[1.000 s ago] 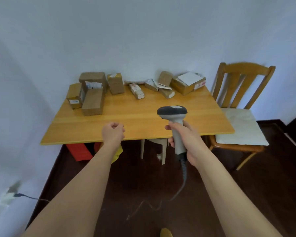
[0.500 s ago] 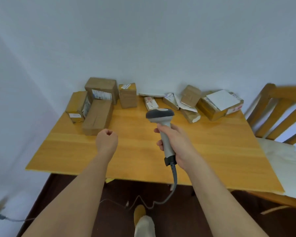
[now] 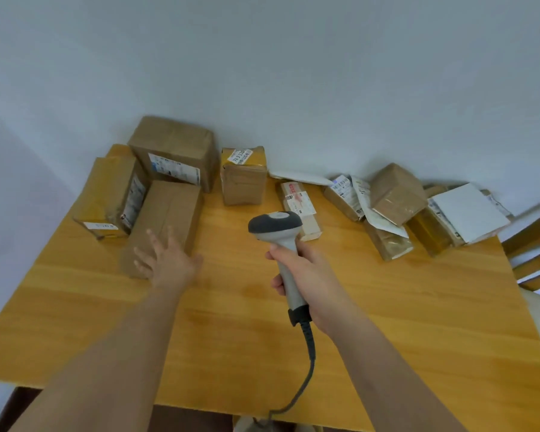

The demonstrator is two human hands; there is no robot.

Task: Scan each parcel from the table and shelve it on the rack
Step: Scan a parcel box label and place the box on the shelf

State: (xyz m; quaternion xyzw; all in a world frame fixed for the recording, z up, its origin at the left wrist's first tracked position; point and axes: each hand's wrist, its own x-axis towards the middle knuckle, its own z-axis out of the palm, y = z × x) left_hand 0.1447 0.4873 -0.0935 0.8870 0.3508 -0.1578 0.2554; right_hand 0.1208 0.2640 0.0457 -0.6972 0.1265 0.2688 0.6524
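The tabletop (image 3: 340, 307) filled the view, a broad yellow wooden slab pushed into the corner of the room, with every parcel crowded along its far edge by the wall. On the left sat the biggest cluster: a tall brown box (image 3: 173, 151) at the back, a taped box (image 3: 106, 194) beside it, and a long plain carton (image 3: 166, 219) lying in front of both. An upright little box (image 3: 243, 176) stood apart in the middle, and to the right sprawled a heap of flat packets (image 3: 393, 210) with a white-topped box (image 3: 462, 213) at its end (the rack was nowhere in view). The step in hand looked like the first pick. The left hand (image 3: 169, 260) reached over the near end of the long plain carton, fingers (image 3: 152, 236) spread apart and straight, blurred, so actual contact could not be called. The right hand (image 3: 306, 275) was wrapped tight round the handle of the scanner (image 3: 276, 227), its head held up over the tabletop just in front of a small labelled packet (image 3: 300, 207). No label showed on the carton's top face, so the next move probably called for gripping it, turning it until a barcode faced up, then bringing the scanner across to it.
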